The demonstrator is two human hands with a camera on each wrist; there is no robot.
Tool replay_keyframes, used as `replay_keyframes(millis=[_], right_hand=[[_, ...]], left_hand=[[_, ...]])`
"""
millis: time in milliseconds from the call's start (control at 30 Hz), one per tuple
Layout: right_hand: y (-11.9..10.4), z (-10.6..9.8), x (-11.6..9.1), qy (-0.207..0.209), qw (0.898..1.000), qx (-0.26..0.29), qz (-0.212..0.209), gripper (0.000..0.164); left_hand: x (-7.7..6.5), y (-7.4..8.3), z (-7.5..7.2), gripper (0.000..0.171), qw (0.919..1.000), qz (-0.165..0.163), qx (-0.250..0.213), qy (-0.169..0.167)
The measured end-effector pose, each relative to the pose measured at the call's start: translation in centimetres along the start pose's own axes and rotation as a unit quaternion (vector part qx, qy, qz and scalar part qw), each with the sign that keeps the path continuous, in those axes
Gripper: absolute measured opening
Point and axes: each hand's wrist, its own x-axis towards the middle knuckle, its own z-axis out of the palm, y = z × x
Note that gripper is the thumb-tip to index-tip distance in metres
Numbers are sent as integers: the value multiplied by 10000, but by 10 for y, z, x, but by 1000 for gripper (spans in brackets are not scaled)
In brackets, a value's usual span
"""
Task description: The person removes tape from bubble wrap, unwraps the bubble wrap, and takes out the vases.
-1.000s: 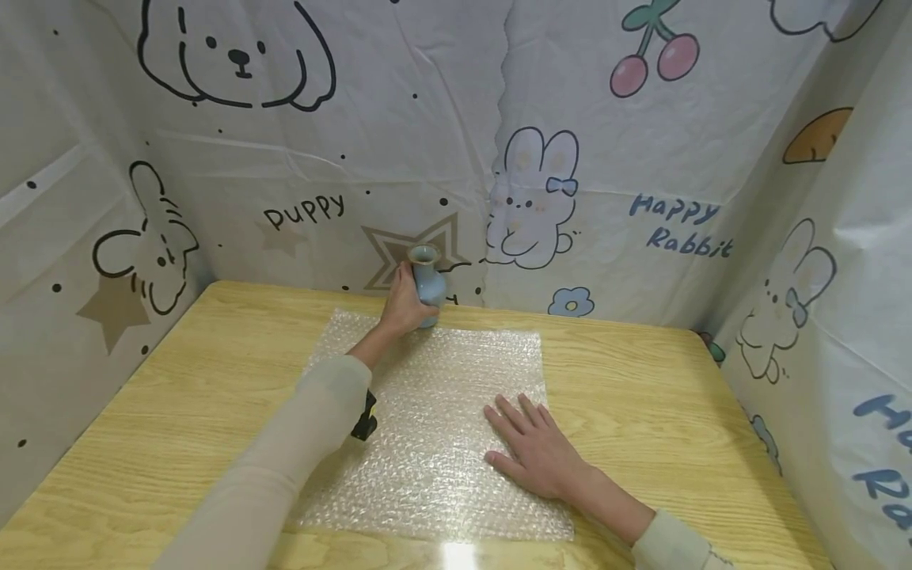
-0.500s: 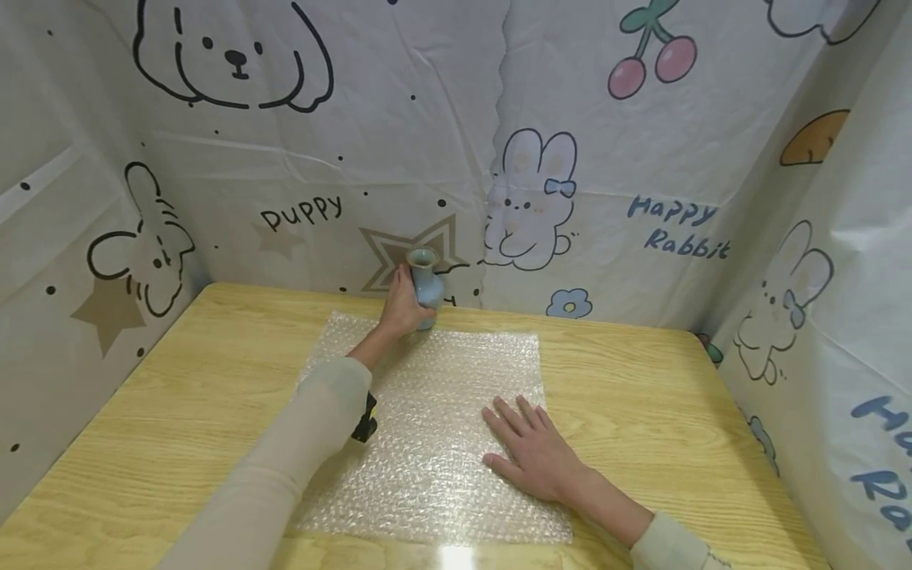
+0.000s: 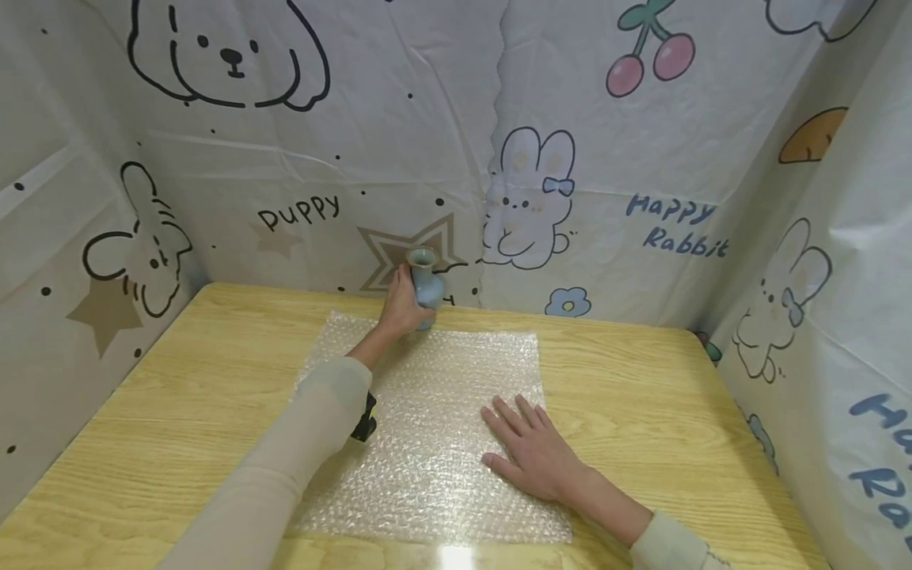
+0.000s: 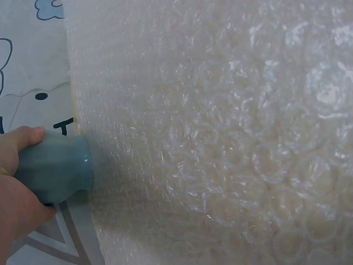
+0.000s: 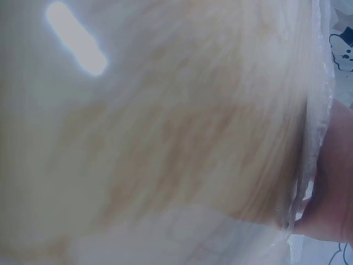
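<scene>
A pale blue-green vase (image 3: 430,290) with a flared rim stands upright at the back edge of the bubble wrap (image 3: 427,443). My left hand (image 3: 400,307) grips the vase's body from the left, thumb toward the front. In the left wrist view, the vase (image 4: 55,168) shows between thumb and fingers, its base beside the bubble wrap (image 4: 220,138). My right hand (image 3: 537,453) rests with spread fingers on the wrap's right side, and in the right wrist view part of that hand (image 5: 333,182) appears at the sheet's edge.
The wrap lies flat on a yellow wood-grain table (image 3: 627,412). A printed curtain (image 3: 399,158) hangs right behind the table and along both sides. A small black device (image 3: 366,419) sits under the left sleeve (image 3: 285,451).
</scene>
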Motion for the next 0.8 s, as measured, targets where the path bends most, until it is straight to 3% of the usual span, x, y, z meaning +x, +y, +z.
replay_keyframes(millis=[300,600,800], right_hand=[[1,-3,1,-14,10000,-31,1,68],[3,-5,2,-61,10000,-20,-39,68],[5,-7,4,-67,9999,-71,-38,69]], left_hand=[[5,2,0,104,9995,-6,296,-54],[3,1,-2,108,9970,-261,685,-251],[-1,-3,-7,117,9976,-151,468,-492]])
